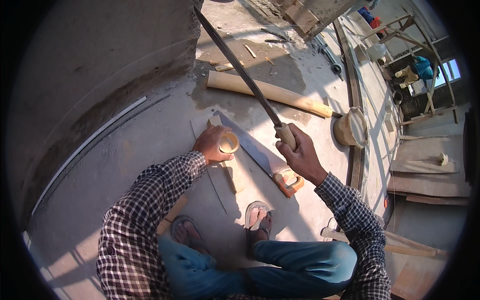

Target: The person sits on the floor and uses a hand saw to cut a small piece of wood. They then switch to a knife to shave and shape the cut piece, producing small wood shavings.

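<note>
My left hand [210,144] is wrapped round a short, pale round section of bamboo [229,142], its hollow end facing up. The piece is held over a wooden block [233,176] lying on the floor; whether the two touch, I cannot tell. In my right hand [304,156] is the wooden handle of a machete [240,70], its long dark blade raised and slanting to the far left. Between my hands on the floor lies a handsaw [260,152] with an orange-brown handle. Beyond it rests a longer bamboo pole [270,93].
A bucket [351,127] stands at the right beside a long dark beam [356,165]. A rough wall [115,55] rises on the left, with a white pipe [95,147] along its foot. A wooden-handled tool [385,241] lies near my right knee. People [422,70] are farther off, right.
</note>
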`<state>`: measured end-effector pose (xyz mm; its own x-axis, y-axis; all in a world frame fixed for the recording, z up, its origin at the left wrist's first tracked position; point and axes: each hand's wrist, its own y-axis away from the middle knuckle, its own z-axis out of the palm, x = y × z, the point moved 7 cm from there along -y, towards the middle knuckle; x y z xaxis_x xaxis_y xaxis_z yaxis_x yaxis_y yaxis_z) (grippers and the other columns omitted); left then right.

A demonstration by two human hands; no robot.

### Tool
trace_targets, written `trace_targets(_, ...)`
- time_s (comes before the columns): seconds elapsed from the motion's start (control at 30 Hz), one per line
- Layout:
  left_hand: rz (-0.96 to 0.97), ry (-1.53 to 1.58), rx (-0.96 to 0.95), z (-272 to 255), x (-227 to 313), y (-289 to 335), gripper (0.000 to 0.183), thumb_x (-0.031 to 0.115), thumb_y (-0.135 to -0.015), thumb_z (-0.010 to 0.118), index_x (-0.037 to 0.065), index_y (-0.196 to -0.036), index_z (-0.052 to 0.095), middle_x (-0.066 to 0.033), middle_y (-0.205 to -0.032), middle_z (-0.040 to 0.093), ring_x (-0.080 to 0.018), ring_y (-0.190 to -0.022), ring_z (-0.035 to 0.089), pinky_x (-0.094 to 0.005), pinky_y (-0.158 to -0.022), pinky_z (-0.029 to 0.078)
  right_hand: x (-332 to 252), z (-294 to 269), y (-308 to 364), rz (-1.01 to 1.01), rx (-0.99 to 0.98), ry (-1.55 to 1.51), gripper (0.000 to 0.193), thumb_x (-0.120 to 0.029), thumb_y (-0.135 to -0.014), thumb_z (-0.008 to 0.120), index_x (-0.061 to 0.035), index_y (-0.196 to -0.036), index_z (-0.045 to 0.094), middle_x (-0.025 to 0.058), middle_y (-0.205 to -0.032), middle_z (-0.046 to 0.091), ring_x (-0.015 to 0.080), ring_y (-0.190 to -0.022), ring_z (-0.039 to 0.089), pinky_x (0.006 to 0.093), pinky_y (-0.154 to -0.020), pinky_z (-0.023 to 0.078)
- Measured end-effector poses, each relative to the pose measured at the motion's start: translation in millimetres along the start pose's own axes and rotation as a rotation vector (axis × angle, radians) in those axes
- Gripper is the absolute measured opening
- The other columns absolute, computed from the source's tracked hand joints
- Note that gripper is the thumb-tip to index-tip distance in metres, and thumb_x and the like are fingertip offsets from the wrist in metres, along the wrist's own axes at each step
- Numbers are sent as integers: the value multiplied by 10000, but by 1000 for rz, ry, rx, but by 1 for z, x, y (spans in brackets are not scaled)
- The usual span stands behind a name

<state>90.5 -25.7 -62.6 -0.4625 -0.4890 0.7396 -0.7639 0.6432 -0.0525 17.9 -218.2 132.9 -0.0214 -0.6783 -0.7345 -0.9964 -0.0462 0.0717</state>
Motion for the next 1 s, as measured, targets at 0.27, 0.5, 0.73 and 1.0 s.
trace_targets(0.27, -82, 119, 28, -11, -1, 12, 1050, 348, -571, 1000, 82, -1399, 412, -171, -1339, 555, -359, -1304, 527, -454, -1120, 444, 80, 59, 47, 113, 18, -297, 166, -185, -1003, 648, -46, -1074, 588, -10, -750, 557, 60, -574, 527, 243, -519, 457)
trace_targets(0.5, -251, 46, 113, -8, 14, 29, 1013, 381, -568, 1006, 87, -1352, 435, -172, -1259, 548, -359, -1221, 542, -469, -1058, 460, 120, 114, 57, 225, 56, -307, 306, -263, -995, 650, -10, -1166, 638, 168, -956, 697, 250, -875, 678, 388, -792, 531)
trace_targets(0.73, -155, 25, 106, -23, 10, 11, 844, 278, -654, 932, 79, -1357, 510, -142, -1263, 573, -327, -1238, 533, -437, -1101, 431, 131, 104, 73, 135, 88, -205, 379, -261, -987, 642, -5, -1258, 570, 256, -1028, 703, 419, -962, 702, 447, -808, 544)
trace_targets(1.0, -202, 78, 90, -24, 11, 12, 892, 282, -670, 934, 64, -1415, 495, -154, -1340, 555, -337, -1302, 499, -439, -1138, 408, 123, 119, 82, 119, 34, -130, 293, -225, -992, 652, -33, -1192, 559, 203, -866, 690, 361, -763, 706, 432, -678, 536)
